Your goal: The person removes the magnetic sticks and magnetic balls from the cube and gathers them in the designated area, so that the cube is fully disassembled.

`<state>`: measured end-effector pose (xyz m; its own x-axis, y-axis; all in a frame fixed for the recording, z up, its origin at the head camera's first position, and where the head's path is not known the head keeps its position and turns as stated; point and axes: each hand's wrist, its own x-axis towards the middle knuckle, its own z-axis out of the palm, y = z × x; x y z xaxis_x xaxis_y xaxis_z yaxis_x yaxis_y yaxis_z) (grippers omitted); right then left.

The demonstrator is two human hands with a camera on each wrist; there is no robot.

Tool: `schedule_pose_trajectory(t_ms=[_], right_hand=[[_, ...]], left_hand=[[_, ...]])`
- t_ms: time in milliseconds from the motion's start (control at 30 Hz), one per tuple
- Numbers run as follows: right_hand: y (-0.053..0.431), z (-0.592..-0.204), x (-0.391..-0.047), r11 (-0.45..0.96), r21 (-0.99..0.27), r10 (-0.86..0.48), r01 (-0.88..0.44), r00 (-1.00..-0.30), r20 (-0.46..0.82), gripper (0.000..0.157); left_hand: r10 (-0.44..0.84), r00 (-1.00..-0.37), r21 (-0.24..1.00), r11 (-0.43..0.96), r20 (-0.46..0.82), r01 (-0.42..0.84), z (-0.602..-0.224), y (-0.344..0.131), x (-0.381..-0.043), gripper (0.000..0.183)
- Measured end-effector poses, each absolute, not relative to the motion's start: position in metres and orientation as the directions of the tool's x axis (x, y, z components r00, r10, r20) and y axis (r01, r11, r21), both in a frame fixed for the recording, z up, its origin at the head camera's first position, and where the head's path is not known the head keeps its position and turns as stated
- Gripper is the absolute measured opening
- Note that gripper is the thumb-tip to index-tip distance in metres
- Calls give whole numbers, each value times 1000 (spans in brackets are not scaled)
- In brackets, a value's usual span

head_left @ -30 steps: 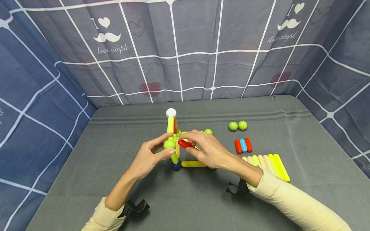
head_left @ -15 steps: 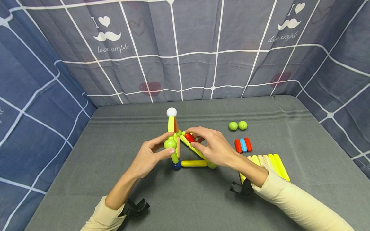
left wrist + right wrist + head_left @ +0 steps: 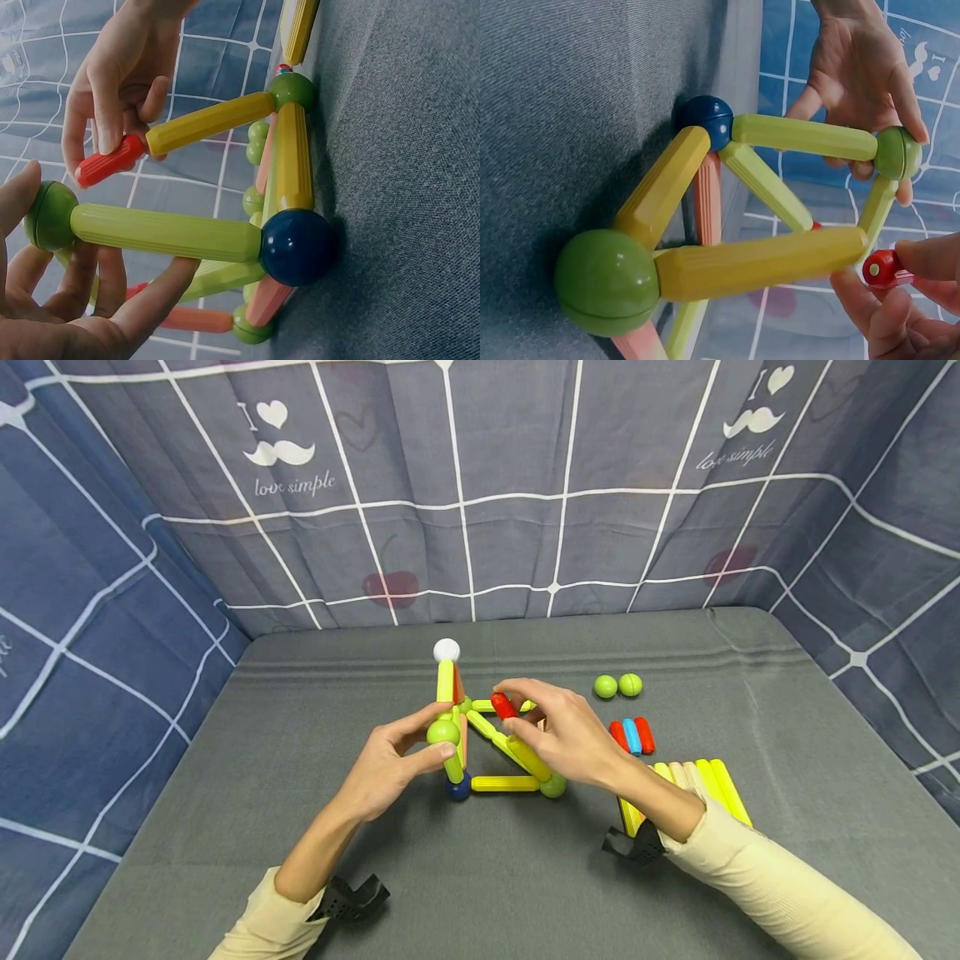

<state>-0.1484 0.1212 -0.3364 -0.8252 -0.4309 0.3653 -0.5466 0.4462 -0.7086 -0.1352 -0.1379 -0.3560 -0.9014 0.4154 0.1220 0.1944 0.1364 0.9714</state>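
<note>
A frame of magnetic rods and balls stands mid-table. My left hand [image 3: 393, 760] grips the light green ball [image 3: 443, 732] atop a light green rod [image 3: 165, 232] rising from the dark blue ball [image 3: 457, 788]. Between thumb and fingers my right hand [image 3: 562, 731] pinches a short red rod [image 3: 503, 705]. A yellow rod [image 3: 761, 264] slants up from the near right green ball [image 3: 552, 786]; its upper end is right by the red rod and my right fingers. A white ball [image 3: 446, 650] tops the far side. My right hand hides part of the frame's right side.
Two green balls [image 3: 617, 686] lie at the back right. In front of them sit short red and blue rods [image 3: 632, 737], then a row of long yellow and wooden-looking rods [image 3: 705, 785] partly under my right forearm. A patterned curtain [image 3: 495, 552] rises behind the table.
My right hand has moved right with the red rod, away from my left hand. The slanting yellow rod has come into view beside it. My left hand keeps its grip, nearly still.
</note>
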Motion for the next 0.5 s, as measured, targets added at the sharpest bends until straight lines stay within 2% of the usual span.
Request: schedule_pose_trajectory(t_ms=[200,333,500], right_hand=[[133,-337,-147,433,-747,-388,-505,-852,352,34],[147,-338,-146,465,-728,-347,-504,-860,374,36],[175,-344,-146,513,-736,-299,-443,-895,330,36]], left_hand=[[414,-902,973,129,121,190,-356,-137,-135,55],[414,-902,975,123,121,187,-356,-137,-135,55],[412,-903,976,119,120,184,-356,-137,-135,56]])
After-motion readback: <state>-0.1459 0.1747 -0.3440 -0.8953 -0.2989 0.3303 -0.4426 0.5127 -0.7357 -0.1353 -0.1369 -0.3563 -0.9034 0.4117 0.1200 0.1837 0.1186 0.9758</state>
